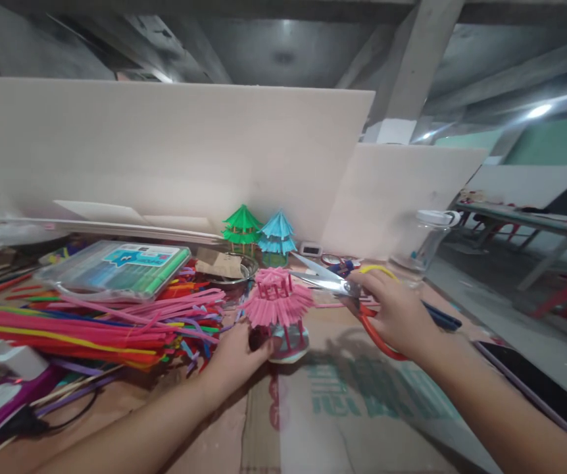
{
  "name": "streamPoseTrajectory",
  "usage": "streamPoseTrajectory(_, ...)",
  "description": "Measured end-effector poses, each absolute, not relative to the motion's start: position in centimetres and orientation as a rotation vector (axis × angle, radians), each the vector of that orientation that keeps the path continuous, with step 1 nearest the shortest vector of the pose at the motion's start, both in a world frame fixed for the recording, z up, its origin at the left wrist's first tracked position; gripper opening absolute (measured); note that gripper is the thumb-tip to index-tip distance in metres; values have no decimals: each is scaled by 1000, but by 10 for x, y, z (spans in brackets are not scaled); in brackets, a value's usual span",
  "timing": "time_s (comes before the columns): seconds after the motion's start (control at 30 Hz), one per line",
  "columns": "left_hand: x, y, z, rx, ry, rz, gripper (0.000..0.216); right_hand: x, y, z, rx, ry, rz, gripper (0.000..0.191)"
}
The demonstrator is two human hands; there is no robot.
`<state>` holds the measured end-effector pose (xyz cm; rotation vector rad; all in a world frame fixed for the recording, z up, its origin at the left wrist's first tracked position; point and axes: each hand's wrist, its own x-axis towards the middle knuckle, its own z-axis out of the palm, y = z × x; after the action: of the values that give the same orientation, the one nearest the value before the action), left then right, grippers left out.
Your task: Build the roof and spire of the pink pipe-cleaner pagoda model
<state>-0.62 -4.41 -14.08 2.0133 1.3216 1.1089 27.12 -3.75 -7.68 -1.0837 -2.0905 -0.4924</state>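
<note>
Low on its left side, my left hand grips a small pink pagoda model, with fingers closed around its lower part. The model has a fringed pink roof tier, thin pillars and a pale round base. My right hand is wrapped round the red-handled scissors. Their metal blades are spread apart and point left, close to the top of the pink model; whether they touch it I cannot tell. Behind stand a green pagoda model and a blue pagoda model.
Colourful pipe cleaners are heaped on the left, below a clear case of markers. A metal bowl stands behind the pink model. At right are a clear plastic jar and a dark phone. White boards rise behind.
</note>
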Motion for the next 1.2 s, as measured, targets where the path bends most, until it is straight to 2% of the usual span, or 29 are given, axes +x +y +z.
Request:
streamPoseTrajectory(0.23,-10,-44,-137,2226,1474,947,27,280,-34,-86,-1021,-2105,-751,24)
streamPoseTrajectory(0.5,-11,-44,-138,2413,1452,968,17,270,-41,-83,-1042,-2090,-1079,30)
streamPoseTrajectory(0.63,-10,-45,-137,2464,1429,1012,10,266,-47,-79,-1060,-2067,-1173,27)
streamPoseTrajectory(0.83,-8,-48,-132,2520,1456,1041,17,266,-50,-75,-1100,-2034,-1291,25)
streamPoseTrajectory(1.2,-9,-49,-130,2499,1459,1031,13,271,-52,-75,-1194,-2044,-1337,30)
